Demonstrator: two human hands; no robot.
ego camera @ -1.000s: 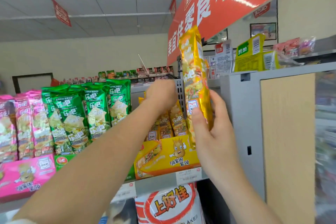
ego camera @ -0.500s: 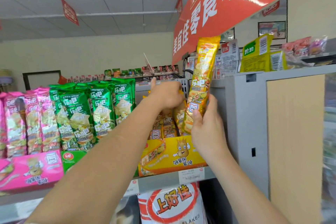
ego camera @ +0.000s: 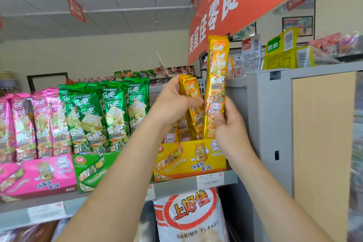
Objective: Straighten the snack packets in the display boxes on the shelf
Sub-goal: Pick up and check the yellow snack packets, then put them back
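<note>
The grip of the right hand was clenched round the lower part of a tall yellow foil snack packet, thumb on its front and fingers wrapped round its right edge. The packet stood nearly upright, leaning a little to the right, with its bottom end inside the right end of the yellow cardboard display box and its top well above the others in that box. The grip of the left hand held a second yellow foil packet just beside the first, fingers across its front near the top; this one leaned left and also stood in the yellow box.

The box sat on the grey metal shelf, above a white price label. To its left stood a green cardboard display box of green foil packets, then a pink cardboard display box of pink foil packets. A white shrimp flakes bag hung below the shelf.
</note>
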